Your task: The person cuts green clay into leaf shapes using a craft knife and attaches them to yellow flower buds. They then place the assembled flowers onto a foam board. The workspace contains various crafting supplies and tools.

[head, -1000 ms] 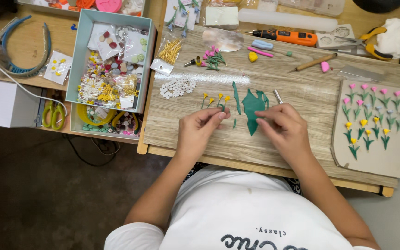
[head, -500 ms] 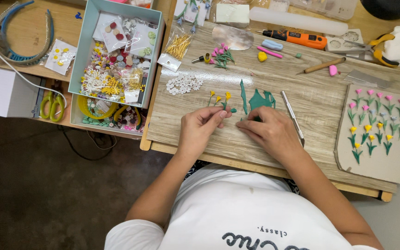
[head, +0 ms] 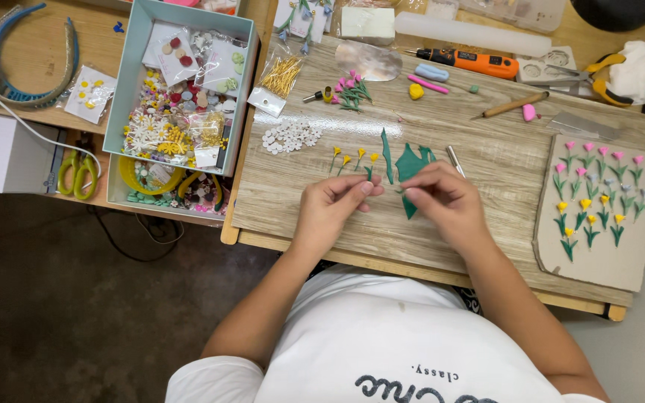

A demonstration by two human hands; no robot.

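The left hand point(head: 330, 213) and the right hand point(head: 442, 201) meet over the wood-grain work board point(head: 487, 172), fingertips pinched together; whether a small piece sits between them cannot be told. The flat green clay sheet point(head: 410, 163) lies directly beyond the right fingertips, partly under them (a narrow green clay strip point(head: 387, 155) lies just to its left). Beyond the left fingertips stand four small yellow clay tulips point(head: 352, 158) on green stems. A thin metal tool point(head: 455, 160) lies just right of the sheet. Well to the left of the grip, the pale blue rectangular box point(head: 125, 89) holds several clear plastic packets of small flower parts. One clear packet of gold pins point(head: 278, 78) lies beside it. Far right, the grey card point(head: 621, 261) carries sixteen finished tulips, pink, grey and yellow.
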